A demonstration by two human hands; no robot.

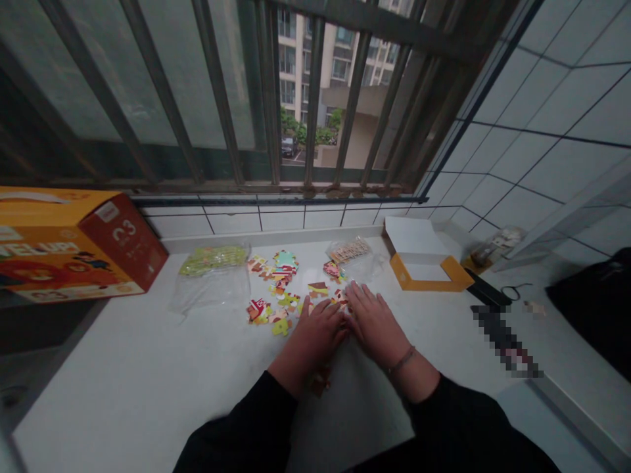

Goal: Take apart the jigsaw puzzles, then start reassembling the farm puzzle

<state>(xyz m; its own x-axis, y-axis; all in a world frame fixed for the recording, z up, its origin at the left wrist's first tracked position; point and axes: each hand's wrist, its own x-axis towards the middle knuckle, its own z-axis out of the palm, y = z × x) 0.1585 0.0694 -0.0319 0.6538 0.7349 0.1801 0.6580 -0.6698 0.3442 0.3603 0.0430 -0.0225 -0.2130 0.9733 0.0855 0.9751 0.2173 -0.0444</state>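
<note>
Colourful jigsaw puzzle pieces (280,299) lie scattered on the white counter (148,374), some overlapping. My left hand (315,334) reaches over their near edge, fingers extended and touching pieces. Close beside it, my right hand (373,320) lies nearly flat with its fingers stretched forward at the right edge of the pieces. The two hands almost meet at the thumbs, and whatever is under the palms is hidden. A few brown pieces (319,382) lie nearer to me, partly behind my left wrist.
Clear plastic bags, one with green pieces (214,260) and one with patterned pieces (350,249), lie behind. A large orange box (116,240) stands left, an opened yellow-and-white box (428,272) back right. A barred window (315,98) rises beyond the counter.
</note>
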